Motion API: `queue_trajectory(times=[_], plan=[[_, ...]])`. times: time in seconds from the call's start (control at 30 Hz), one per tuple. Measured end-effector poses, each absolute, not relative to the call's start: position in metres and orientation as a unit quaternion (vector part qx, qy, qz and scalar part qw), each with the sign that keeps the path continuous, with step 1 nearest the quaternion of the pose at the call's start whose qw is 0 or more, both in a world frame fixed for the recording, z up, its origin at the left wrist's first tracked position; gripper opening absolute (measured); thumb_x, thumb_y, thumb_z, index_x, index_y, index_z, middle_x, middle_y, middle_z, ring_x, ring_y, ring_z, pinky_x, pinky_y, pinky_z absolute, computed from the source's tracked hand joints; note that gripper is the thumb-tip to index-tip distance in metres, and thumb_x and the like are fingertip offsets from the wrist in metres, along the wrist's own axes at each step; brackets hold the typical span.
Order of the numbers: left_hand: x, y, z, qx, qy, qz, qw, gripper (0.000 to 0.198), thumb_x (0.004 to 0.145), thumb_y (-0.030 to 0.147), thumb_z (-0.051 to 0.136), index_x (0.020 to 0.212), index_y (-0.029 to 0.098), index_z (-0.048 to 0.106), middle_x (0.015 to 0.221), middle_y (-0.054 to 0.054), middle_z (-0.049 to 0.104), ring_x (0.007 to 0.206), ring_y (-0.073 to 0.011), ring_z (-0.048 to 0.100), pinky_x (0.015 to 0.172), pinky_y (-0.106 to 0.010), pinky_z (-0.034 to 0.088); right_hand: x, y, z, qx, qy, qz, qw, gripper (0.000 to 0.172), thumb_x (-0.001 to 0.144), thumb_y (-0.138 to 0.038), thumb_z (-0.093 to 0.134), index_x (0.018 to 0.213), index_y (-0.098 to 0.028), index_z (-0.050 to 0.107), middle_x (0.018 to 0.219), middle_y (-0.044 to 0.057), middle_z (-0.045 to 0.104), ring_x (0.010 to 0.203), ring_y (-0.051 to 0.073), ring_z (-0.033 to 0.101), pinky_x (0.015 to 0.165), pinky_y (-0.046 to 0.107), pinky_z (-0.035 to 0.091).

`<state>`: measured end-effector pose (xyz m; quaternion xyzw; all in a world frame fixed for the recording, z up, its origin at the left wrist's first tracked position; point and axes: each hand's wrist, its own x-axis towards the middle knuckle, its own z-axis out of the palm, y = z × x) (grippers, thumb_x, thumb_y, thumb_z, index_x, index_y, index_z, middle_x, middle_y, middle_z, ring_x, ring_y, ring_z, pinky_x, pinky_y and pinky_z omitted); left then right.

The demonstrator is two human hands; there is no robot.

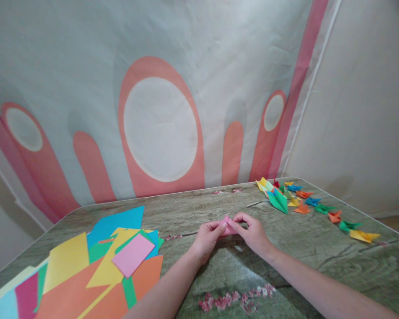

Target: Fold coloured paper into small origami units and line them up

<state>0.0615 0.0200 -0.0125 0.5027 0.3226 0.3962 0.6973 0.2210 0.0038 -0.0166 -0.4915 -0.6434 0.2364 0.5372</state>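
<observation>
A small folded pink paper [228, 227] is held between both hands above the middle of the table. My left hand [209, 239] pinches its left side between thumb and fingers. On the right side, my right hand [252, 231] grips the same paper, thumb and index finger close to the left thumb. The paper comes to a point at the top, and its lower edge shows between the hands. Fingers partly hide its folds.
Loose coloured sheets, with a pink sheet [133, 255] on top, spread over the left side of the wood-patterned table [186, 204]. Several small folded paper figures [334, 216] line the right side, beside a green folded plane [278, 200]. A printed cloth [213, 88] hangs behind.
</observation>
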Motion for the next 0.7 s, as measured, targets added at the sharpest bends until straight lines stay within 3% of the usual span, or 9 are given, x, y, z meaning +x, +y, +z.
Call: queue_trajectory(times=[0.5,0.7], plan=[[0.0632,0.0182,-0.0104,0.526,0.349,0.406,0.661,0.042,0.070,0.047,0.065,0.086,0.009,0.070,0.072,-0.006,0.067,0.069,-0.0163,0.058,0.072,-0.027,0.043,0.2189,0.0011,-0.0150,-0.487,-0.638,0.279,0.527,0.027,0.079,-0.042,0.055,0.070,-0.018,0.058,0.067,0.002,0.061,0.066,0.016,0.055,0.065,0.028,0.044],[0.0630,0.0163,-0.0087,0.546,0.358,0.398,0.644,0.039,0.072,0.046,0.063,0.084,0.010,0.071,0.070,-0.004,0.066,0.062,-0.0129,0.054,0.064,-0.023,0.040,0.2179,0.0007,-0.0148,-0.478,-0.619,0.302,0.546,0.022,0.078,-0.039,0.058,0.083,-0.018,0.056,0.078,0.002,0.062,0.072,0.017,0.057,0.067,0.028,0.046]])
